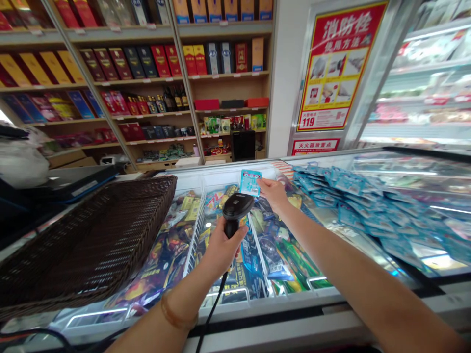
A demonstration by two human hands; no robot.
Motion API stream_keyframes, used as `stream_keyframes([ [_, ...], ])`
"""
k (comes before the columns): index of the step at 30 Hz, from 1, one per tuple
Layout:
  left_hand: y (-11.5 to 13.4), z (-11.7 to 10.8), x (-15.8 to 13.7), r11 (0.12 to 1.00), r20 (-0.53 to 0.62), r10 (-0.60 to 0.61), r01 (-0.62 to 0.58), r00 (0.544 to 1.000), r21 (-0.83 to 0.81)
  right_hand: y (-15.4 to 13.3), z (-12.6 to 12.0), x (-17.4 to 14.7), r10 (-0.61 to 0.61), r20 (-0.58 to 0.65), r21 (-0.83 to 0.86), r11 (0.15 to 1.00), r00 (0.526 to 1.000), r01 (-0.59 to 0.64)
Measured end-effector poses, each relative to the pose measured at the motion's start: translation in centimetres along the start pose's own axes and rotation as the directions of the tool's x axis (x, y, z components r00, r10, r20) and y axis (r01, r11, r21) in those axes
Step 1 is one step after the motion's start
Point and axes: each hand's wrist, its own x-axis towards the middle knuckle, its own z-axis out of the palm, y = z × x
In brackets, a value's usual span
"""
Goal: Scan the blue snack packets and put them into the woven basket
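Observation:
My left hand [225,246] is wrapped round the handle of a black barcode scanner [237,206], whose cable runs down toward the front edge of the freezer. Just beyond the scanner's head, my right hand [273,192] pinches the right edge of a small light-blue packet [250,182], its printed side toward me. Both hands are above the glass-topped chest freezer [287,305]. To the right, a spread-out pile of similar blue packets [353,201] lies on the glass.
A dark brown wicker basket [147,196] rests on the left of the freezer. Under the glass, white wire dividers [196,230] separate colourful frozen-goods packs. Behind stand shelves [140,83] of boxes and bottles, a red poster [340,68] and a lit display fridge [430,88].

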Motion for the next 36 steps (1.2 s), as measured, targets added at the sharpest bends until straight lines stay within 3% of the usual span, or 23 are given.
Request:
stream_keyframes([
  [14, -1.0, -0.2, 0.6, 1.000, -0.013, 0.004, -0.004, 1.000, -0.002, -1.2, 0.6, -0.6, -0.030, -0.001, 0.036, 0.999, 1.000, 0.030],
  [28, -0.1, -0.1, 0.0, 1.000, 0.006, 0.004, -0.004, 1.000, -0.021, -0.6, 0.3, -0.3, -0.027, 0.013, 0.068, 0.997, 1.000, 0.026],
  [33, -0.3, 0.3, 0.4, 0.994, 0.021, 0.030, -0.027, 0.999, -0.109, -0.4, 0.4, -0.9, 0.060, -0.047, 0.072, 0.996, 0.997, -0.056],
  [36, 0.8, 0.3, 0.8, 0.982, -0.014, -0.026, 0.023, 1.000, -0.185, -0.9, 1.4, -1.0, 0.146, -0.087, 0.100, 0.986, 0.985, -0.137],
])
